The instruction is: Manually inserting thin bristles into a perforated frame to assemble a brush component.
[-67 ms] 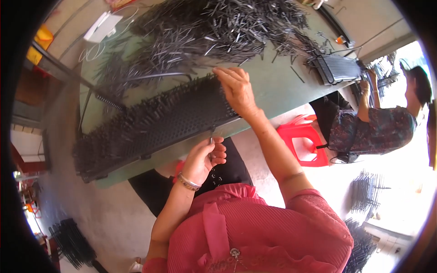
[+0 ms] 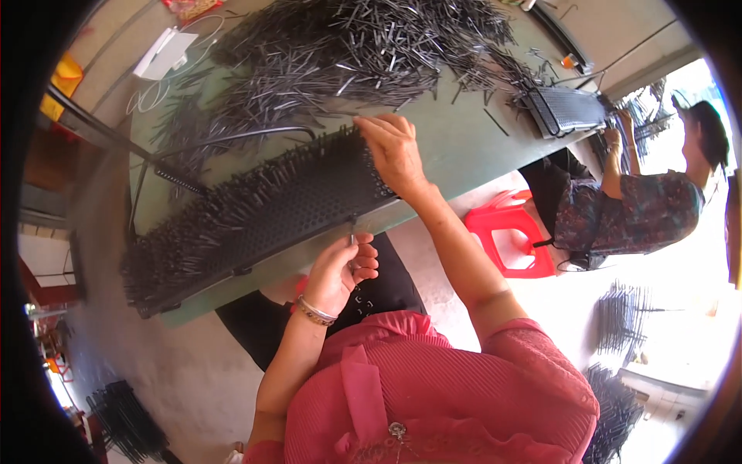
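A long black perforated panel [image 2: 290, 203] lies along the near table edge, with rows of short black strips [image 2: 224, 197] standing up from its far side. Below the panel's near edge, my left hand [image 2: 340, 271] is closed on a thin metal tool [image 2: 352, 233] that points up to that edge. Over the panel's right end, my right hand [image 2: 396, 155] has its fingers bent together at the last of the upright strips. Whatever those fingertips pinch is hidden.
Loose black strips [image 2: 371, 46] are heaped across the green table [image 2: 452, 147]. A co-worker [image 2: 626, 209] handles another black panel [image 2: 568, 108] at the right, near a red stool [image 2: 506, 236]. A black bar [image 2: 116, 127] slants in from the left. Bundled black strips [image 2: 127, 417] are at lower left.
The whole view shifts slightly. Both hands keep nearly the same places on the panel, and no clear grasp or release shows.
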The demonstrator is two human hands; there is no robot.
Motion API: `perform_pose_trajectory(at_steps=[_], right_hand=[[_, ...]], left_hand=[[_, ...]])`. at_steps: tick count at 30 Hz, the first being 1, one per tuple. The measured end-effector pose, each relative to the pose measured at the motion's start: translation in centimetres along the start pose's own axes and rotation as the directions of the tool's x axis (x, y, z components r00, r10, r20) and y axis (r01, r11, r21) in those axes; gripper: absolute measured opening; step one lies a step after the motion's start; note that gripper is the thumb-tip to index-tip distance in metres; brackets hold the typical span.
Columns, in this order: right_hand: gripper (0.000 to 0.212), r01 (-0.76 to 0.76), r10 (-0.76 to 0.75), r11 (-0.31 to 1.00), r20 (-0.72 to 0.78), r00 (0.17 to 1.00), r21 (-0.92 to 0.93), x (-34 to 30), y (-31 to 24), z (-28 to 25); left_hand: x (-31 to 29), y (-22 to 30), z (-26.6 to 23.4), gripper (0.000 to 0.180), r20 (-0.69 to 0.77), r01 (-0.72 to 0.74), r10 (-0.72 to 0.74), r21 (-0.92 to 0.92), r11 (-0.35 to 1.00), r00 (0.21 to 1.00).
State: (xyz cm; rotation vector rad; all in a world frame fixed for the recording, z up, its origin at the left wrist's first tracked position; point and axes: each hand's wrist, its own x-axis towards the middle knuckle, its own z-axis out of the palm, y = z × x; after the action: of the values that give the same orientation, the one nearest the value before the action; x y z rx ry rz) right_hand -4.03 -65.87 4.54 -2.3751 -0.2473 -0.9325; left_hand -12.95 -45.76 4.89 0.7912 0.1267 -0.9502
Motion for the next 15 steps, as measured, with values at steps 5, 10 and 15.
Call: perform_pose_trajectory(at_steps=[5, 10, 15], right_hand=[[0.033, 0.066, -0.066, 0.992, 0.001, 0.998, -0.103, 0.1, 0.3, -2.1], [0.031, -0.133, 0.141, 0.954, -0.011, 0.990, 0.267, -2.2, -4.0, -4.0], [0.033, -0.633, 0.406, 0.520, 0.486, 0.774, 0.574, -5.2, -8.3, -6.9]], left_hand=[[0.6, -0.2, 1.4, 0.028, 0.063, 0.007, -0.009, 0.026, 1.000, 0.998], [-0.2, 0.6, 0.7, 0.026, -0.047, -0.088, 0.092, 0.081, 0.993, 0.995], [-0.8, 0.5, 2.9, 0.025, 0.029, -0.148, 0.145, 0.237, 0.960, 0.989]])
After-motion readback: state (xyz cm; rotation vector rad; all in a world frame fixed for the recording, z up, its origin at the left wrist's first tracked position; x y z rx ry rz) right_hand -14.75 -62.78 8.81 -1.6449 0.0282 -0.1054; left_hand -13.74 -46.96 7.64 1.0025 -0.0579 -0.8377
